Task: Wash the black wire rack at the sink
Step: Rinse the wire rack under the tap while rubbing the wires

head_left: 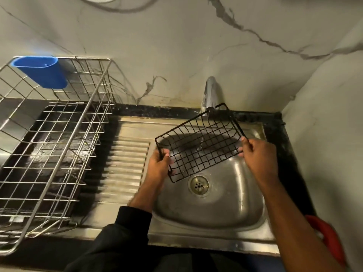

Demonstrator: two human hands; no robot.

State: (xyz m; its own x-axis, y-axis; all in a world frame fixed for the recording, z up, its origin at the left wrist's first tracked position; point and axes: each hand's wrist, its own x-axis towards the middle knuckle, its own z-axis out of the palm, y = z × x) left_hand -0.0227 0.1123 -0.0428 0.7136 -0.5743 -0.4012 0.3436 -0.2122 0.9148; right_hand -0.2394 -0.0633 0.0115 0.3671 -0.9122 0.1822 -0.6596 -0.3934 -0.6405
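Marble-patterned wall (176, 46) with grey veins stands behind a steel sink (212, 205), which is set in a dark counter (275, 118). A chrome tap (210, 93) comes out at the far side of the sink, and a thin stream of water (204, 132) falls from it into the basin. The drain (198, 185) lies near the middle of the basin.

A person holds the rack (200, 146), a black wire grid, over the basin with both hands. The rack is tilted, its far right corner raised close under the tap, and the water passes through its wires. The left hand (159, 165) grasps the near left edge of the rack, with the fingers curled around the frame wire and the thumb on top. The right hand (259, 156) grips the right edge, the fingertips pinching the wire. So the rack lies between the two hands, above the drain and not touching the basin.

On the left, beside the ribbed draining board (125, 163), stands a steel wire dish drainer (53, 146). A blue cup (42, 71) hangs on its far rim. At the near right edge of the sink a red object (326, 236) is partly hidden behind the right arm; what it is cannot be told.
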